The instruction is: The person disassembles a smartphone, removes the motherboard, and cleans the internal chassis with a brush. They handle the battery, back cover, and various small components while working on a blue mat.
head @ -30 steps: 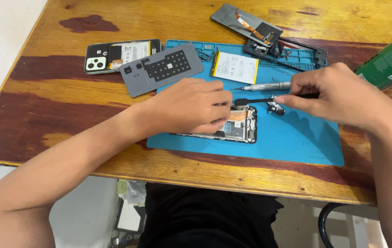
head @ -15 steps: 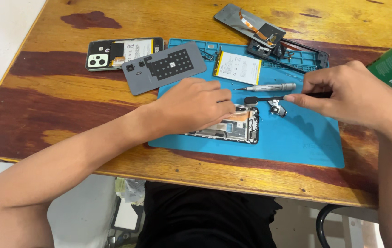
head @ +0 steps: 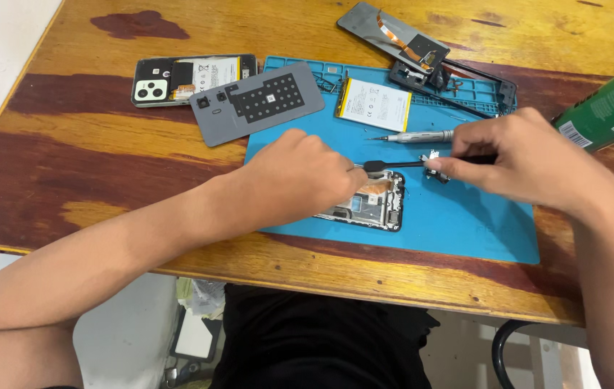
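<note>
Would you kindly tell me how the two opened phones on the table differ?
The phone under the left hand lies on the blue mat; the other phone lies on bare wood.
The mat phone shows exposed boards; the other shows its battery and camera cluster.
Both lie flat, backs removed.

Both forearms are bare, with no sleeves, watch or rings in view. The left hand (head: pixel 305 173) and right hand (head: pixel 530 162) are ungloved. Dark black clothing covers the lap.

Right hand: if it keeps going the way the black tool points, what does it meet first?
The right hand points its black tool leftward. Its tip is already at the left hand, above the opened phone. Likely the left hand's fingers first; depth is unclear.
</note>
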